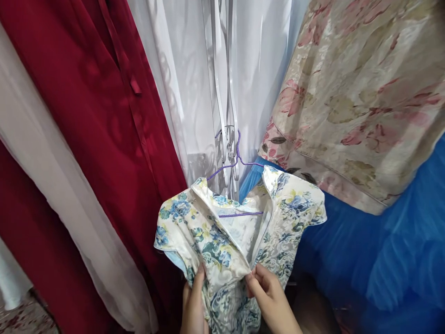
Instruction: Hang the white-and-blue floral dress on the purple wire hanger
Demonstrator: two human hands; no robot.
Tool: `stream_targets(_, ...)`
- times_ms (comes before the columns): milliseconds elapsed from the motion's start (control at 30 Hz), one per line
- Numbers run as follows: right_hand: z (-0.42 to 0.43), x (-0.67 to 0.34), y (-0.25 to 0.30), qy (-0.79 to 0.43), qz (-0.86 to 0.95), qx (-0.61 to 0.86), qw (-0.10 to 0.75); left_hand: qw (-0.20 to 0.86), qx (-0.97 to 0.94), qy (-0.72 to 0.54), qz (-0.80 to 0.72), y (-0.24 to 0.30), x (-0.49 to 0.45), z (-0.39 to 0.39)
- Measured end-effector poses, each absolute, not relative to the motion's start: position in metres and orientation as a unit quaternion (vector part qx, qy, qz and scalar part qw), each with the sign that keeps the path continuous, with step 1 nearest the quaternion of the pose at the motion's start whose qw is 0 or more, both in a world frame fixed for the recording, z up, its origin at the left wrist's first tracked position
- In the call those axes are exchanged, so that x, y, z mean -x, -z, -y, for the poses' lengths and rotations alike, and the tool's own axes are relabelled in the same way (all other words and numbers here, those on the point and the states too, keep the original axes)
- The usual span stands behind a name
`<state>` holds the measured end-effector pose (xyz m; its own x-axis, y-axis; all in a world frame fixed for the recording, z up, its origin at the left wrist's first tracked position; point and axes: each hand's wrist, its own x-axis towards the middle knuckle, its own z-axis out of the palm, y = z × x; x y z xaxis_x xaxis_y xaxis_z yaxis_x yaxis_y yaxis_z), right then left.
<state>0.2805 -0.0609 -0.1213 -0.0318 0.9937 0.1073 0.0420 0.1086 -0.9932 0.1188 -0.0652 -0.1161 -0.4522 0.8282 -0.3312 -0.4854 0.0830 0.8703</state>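
A short-sleeved garment [215,241], white with blue, yellow and green flowers, hangs from a purple wire hanger [239,160]. Its front falls open in a V, showing the pale lining and the hanger's lower bar. My left hand [195,301] grips the cloth at the garment's left side, thumb on top and fingers behind it. At the bottom of the V, my right hand [266,292] pinches the edges of the opening between thumb and fingers. Whether a zip pull is in that pinch I cannot tell. The garment's lower part runs out of view.
Behind hang white cloth [187,93] and white straps [229,83]. A dark red garment [114,139] and a sheer pale strip [69,199] hang at left. To the right are a beige skirt-like cloth with pink flowers [347,102] and blue gathered fabric [392,260].
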Motion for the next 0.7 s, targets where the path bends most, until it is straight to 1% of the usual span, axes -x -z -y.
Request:
stream_targets(67,0.07,-0.291,0.123,-0.48,0.543,0.479,0.495,0.515,-0.116,-0.655,-0.541,0.11,-0.116,0.063)
stream_targets(167,0.081,-0.301,0.121,-0.474,0.528,0.497,0.5,0.508,-0.091,-0.665,-0.539,0.105,-0.117,0.059)
stream_targets(300,0.088,-0.307,0.115,-0.444,0.523,0.514,0.516,0.495,-0.112,-0.66,-0.554,0.109,-0.122,0.056)
stream_targets(433,0.09,-0.312,0.115,-0.444,0.515,0.518,0.52,0.463,-0.169,-0.661,-0.566,0.119,-0.124,0.053)
stream_targets(500,0.091,-0.315,0.114,-0.456,0.525,0.514,0.502,0.412,-0.216,-0.686,-0.56,0.121,-0.124,0.054)
stream_targets(633,0.092,-0.313,0.11,-0.487,0.538,0.505,0.467,0.222,-0.312,-0.736,-0.558,0.121,-0.13,0.062)
stream_targets(700,0.092,-0.309,0.108,-0.492,0.541,0.499,0.465,0.152,-0.364,-0.744,-0.539,0.121,-0.14,0.069)
